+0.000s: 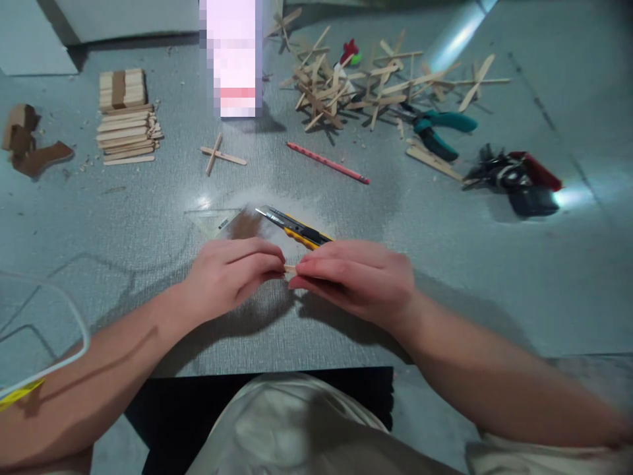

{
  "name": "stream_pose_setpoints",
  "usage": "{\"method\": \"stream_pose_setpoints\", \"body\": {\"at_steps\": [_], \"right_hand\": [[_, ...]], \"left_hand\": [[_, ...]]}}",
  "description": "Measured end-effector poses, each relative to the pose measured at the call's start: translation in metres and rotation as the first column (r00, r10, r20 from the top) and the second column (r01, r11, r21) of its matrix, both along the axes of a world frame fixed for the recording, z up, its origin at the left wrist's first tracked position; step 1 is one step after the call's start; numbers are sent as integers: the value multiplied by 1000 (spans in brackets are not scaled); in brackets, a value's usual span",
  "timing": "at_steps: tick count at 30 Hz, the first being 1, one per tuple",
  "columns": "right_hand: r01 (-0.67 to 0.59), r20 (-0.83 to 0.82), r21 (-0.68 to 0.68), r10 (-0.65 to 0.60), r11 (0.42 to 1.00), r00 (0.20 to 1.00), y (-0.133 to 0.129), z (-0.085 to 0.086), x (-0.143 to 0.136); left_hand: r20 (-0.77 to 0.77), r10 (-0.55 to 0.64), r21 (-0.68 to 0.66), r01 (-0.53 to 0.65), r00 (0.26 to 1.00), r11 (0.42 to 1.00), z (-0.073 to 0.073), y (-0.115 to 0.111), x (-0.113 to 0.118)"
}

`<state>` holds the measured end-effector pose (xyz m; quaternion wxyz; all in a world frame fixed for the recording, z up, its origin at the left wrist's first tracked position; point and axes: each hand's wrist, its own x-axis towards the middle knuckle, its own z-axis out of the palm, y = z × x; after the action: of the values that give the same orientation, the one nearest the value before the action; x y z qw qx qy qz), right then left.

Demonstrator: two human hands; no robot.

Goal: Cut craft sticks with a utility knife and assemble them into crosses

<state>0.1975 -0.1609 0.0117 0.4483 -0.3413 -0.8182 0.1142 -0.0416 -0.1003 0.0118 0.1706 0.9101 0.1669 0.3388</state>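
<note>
one head-worn camera looks forward and steeply down from above the lap at bottom centre; the left hand and right hand lie near, mid-frame, with the desk stretching farther off toward the top.

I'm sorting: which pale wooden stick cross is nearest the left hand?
The lone pale wooden cross left of the slim red pencil; other crosses cluster farther back.
</note>
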Motion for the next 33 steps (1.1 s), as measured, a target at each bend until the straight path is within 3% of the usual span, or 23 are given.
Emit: {"method": "stream_pose_setpoints", "body": {"at_steps": [19, 26, 30, 33], "right_hand": [[-42, -8, 23, 42, 999, 999, -5, 0, -4], [-62, 44, 26, 61, 998, 997, -2, 3, -3], [-87, 69, 49, 83, 995, 994, -2, 1, -2], [-68, 48, 42, 66, 997, 997, -2, 0, -1]], "left_hand": [[-92, -26, 223, 46, 995, 974, 2, -2, 4], [-87, 12, 72, -5, 996, 997, 2, -4, 9], [38, 69, -108, -64, 997, 992, 2, -1, 8], [85, 129, -132, -117, 988, 984, 2, 2, 6]]}}
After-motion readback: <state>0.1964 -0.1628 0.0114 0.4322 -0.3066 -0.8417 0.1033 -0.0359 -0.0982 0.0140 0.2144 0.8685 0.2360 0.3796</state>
